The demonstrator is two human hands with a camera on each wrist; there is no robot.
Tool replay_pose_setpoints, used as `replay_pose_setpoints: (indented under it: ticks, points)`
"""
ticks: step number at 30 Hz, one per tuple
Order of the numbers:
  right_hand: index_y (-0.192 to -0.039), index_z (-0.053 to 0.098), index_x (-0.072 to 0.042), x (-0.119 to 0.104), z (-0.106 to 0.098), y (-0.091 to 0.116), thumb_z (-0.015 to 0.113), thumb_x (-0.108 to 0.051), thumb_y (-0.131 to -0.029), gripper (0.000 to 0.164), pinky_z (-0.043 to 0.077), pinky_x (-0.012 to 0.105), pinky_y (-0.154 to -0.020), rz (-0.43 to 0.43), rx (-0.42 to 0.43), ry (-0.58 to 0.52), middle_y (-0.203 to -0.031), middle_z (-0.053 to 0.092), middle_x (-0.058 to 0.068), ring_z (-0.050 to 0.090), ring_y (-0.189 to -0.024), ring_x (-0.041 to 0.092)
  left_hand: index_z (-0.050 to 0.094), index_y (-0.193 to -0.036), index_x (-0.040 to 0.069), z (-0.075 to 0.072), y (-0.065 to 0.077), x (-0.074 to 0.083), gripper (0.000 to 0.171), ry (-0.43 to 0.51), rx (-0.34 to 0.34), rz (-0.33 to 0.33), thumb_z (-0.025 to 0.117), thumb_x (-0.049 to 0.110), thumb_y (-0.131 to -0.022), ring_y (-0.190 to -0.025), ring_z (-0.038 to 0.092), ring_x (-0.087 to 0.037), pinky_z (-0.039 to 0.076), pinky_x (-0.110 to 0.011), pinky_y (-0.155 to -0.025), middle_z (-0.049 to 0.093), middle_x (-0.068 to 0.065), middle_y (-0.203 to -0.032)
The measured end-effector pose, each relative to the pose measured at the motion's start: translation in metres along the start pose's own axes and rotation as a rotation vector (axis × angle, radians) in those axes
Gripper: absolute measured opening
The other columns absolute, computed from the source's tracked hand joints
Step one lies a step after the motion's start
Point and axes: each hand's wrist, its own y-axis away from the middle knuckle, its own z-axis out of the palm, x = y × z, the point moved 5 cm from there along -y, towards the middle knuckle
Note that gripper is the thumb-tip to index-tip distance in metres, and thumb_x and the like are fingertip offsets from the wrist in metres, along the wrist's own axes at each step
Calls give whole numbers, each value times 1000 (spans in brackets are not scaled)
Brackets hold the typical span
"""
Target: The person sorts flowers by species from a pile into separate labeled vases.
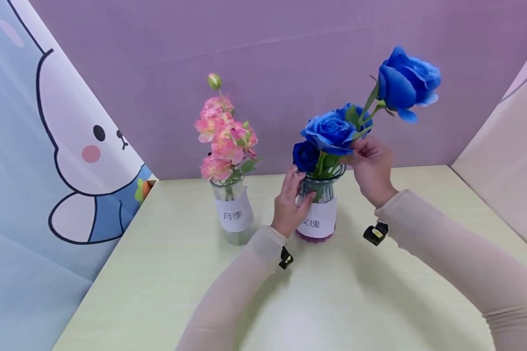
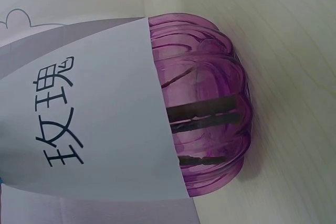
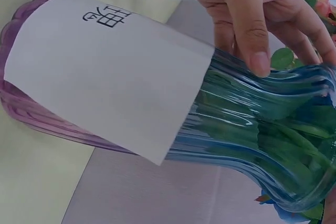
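A ribbed glass vase [image 1: 318, 190], blue at the neck and purple at the base [image 2: 210, 85], bears a white paper label [image 3: 110, 66] with Chinese characters. Several blue roses [image 1: 331, 131] and green leaves fill its mouth. My left hand [image 1: 291, 202] grips the vase's neck from the left, its thumb [image 3: 251, 40] against the glass. Above the rim on the right, my right hand [image 1: 372, 168] pinches the stem of a tall blue rose [image 1: 406, 84], whose bloom leans up and right above the others. Dark stem ends [image 2: 205, 109] show through the purple base.
Left of the blue roses stands a clear glass vase [image 1: 237, 237] with its own white label [image 1: 234, 215], holding pink flowers [image 1: 224, 141] and a bud. Both vases are near the back of the pale table [image 1: 158, 292]. A purple backdrop [image 1: 268, 58] rises behind.
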Motion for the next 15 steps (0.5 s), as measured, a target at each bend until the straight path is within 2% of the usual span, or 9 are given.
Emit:
replay_pose_setpoints:
  ticks: [5,9,12,15]
  points:
    - [-74,65,-7,4,4,1,60,13,-86,23,56,18,-64,-43,-59,54,-65,63,-8,63,-60,5,40,-125,2,-1,0,-1,51,0,14,18,71,1,-84,-104,63,-37,51,-25,-89,40,-27,-139]
    - [-77,63,5,4,4,3,60,11,-87,12,55,15,-64,-53,-73,112,-62,61,-12,62,-58,2,40,-125,2,0,0,-1,52,14,11,16,71,1,-84,-105,63,-37,51,-25,-90,39,-26,-139]
    - [-77,61,13,4,4,4,60,12,-86,9,52,13,-57,-89,-73,160,-61,59,-15,58,-55,0,40,-126,3,0,0,-1,51,19,2,6,71,2,-85,-107,62,-37,50,-25,-91,39,-26,-140]
    - [-76,61,16,3,4,4,60,15,-84,7,44,13,-48,-145,-79,208,-59,56,-18,50,-48,-1,40,-126,3,1,0,-2,51,14,-4,3,71,3,-85,-108,61,-37,50,-25,-91,38,-25,-141]
